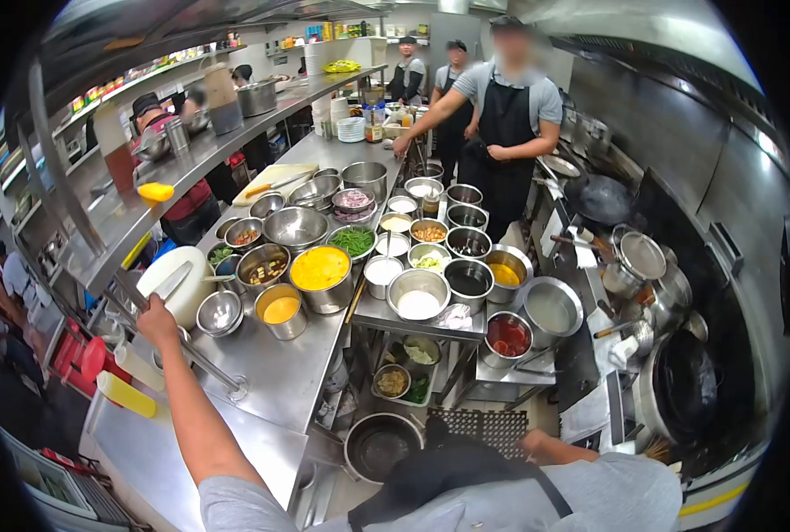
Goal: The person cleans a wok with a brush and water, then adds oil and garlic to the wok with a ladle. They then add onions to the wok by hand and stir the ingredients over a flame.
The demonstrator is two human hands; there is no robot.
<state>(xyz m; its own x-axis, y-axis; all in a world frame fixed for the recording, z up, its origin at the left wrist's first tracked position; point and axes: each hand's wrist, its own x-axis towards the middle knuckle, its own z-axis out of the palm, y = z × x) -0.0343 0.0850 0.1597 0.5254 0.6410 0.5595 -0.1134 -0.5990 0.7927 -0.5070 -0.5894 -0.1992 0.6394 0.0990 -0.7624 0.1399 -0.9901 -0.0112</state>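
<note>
My left hand (pixel 156 321) is closed around the slanting metal post (pixel 207 365) of the overhead shelf, at the left of the steel counter. Just behind it, a round white cutting board (pixel 180 297) carries a knife (pixel 175 279). Two nested steel bowls (pixel 219 313) sit to its right, near a steel pot of yellow liquid (pixel 280 310). My right hand (pixel 535 442) is low by my waist, above the perforated floor mat (pixel 479 432). Its fingers are small and partly hidden, so their grip does not show.
Steel containers of food crowd the counter, including chopped greens (pixel 352 240) and red sauce (pixel 507 339). An empty-looking pot (pixel 383 446) stands low before me. Woks (pixel 684 386) line the right. A co-worker in a black apron (pixel 507 115) stands ahead, one arm reaching to the counter.
</note>
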